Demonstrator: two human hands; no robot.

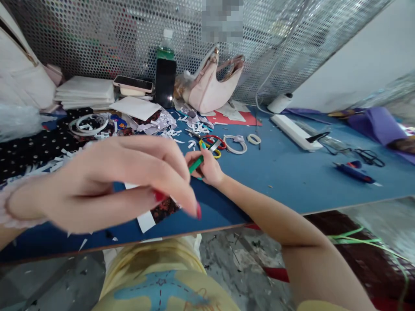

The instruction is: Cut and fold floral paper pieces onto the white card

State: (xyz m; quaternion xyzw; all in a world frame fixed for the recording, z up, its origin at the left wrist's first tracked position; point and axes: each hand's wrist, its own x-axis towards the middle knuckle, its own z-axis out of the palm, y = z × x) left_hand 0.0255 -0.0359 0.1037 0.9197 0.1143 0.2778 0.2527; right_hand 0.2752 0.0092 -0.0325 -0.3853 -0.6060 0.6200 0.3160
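Note:
My left hand hovers close to the camera, thumb and index fingertip apart, with nothing visible between them. Beneath it on the blue table lie a strip of white card and a dark floral fabric piece, both partly hidden by the hand. My right hand grips a slim green utility knife, whose flat pale end points away from me. Just beyond it are scissors with red and yellow handles, overlapped by the knife's end.
Paper scraps and black dotted fabric spread across the left side. Toward the back stand a pink handbag, a black phone and a stack of white cards. A blue glue gun lies at right.

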